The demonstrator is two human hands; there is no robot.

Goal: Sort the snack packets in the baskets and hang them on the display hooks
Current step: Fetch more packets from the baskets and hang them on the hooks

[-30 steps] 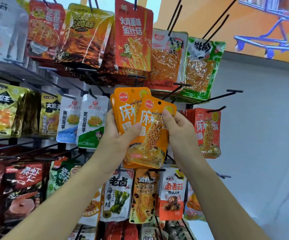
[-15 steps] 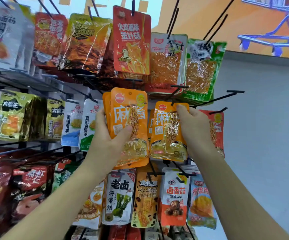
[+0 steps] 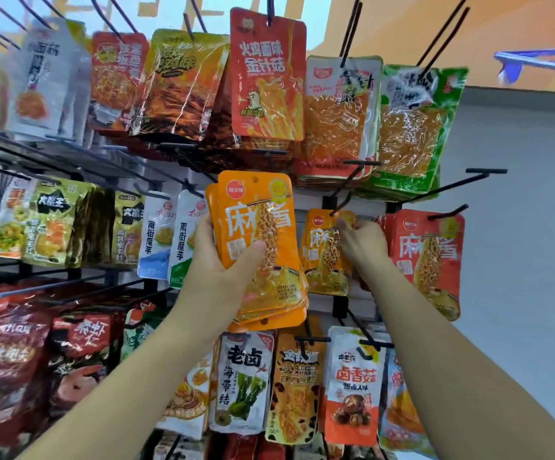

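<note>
My left hand [image 3: 218, 260] grips a stack of several orange noodle snack packets [image 3: 263, 227], held upright in front of the display rack. To its right, my right hand [image 3: 364, 242] pinches a single orange packet [image 3: 324, 257] of the same kind by its upper right part. That packet's top edge sits at the tip of a black display hook [image 3: 342, 202]. Whether the hook passes through its hole I cannot tell. Just right of it, red packets [image 3: 430, 257] of the same brand hang on another hook.
Rows of snack packets fill the rack: a red chicken-print packet [image 3: 268, 74] above, green-edged packets [image 3: 412, 127] upper right, white seaweed [image 3: 241, 376] and mushroom packets [image 3: 354, 386] below. A bare black hook [image 3: 452, 187] juts out at right, next to a grey wall [image 3: 518, 260].
My right hand has carried the single orange packet away from the stack, to the right and back toward the rack, up to the hook tip. My left hand kept the stack, raising it slightly.
</note>
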